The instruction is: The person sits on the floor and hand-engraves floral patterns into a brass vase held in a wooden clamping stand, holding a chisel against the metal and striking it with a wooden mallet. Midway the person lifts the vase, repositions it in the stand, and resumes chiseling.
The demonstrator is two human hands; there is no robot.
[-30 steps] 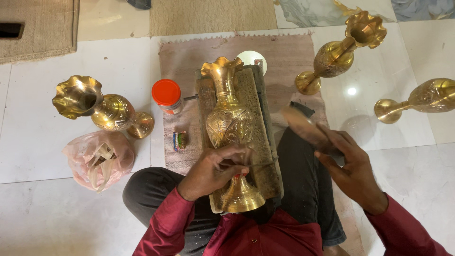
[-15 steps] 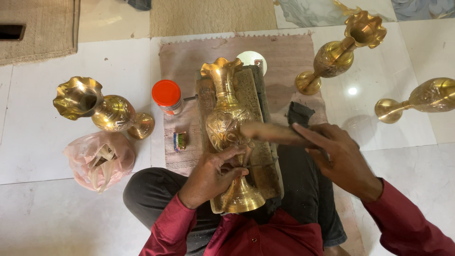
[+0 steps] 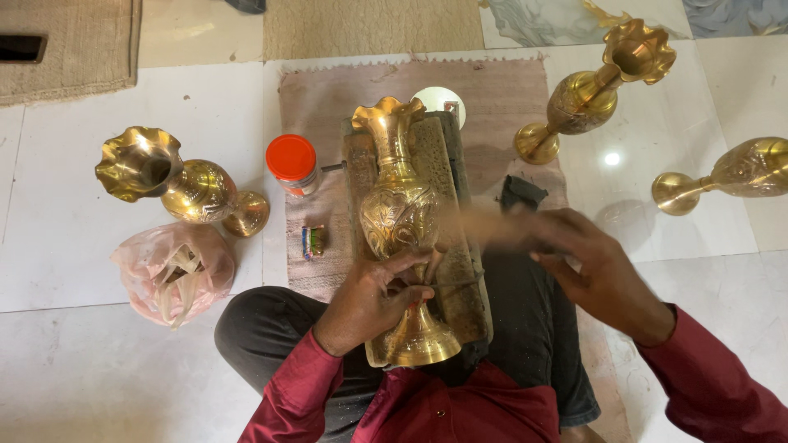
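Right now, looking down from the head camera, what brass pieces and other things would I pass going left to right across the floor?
Brass vase lying on its side → orange-lidded jar → engraved vase on the block → tall vase → brass vase at the right edge.

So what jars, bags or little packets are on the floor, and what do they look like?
Jar: left of the brass vase, round, clear, with an orange-red lid.
Small packet: on the mat below the jar, tiny and multicoloured.
Plastic bag: on the tiles at left, pinkish see-through, crumpled, pale things inside.
No screens or signs.
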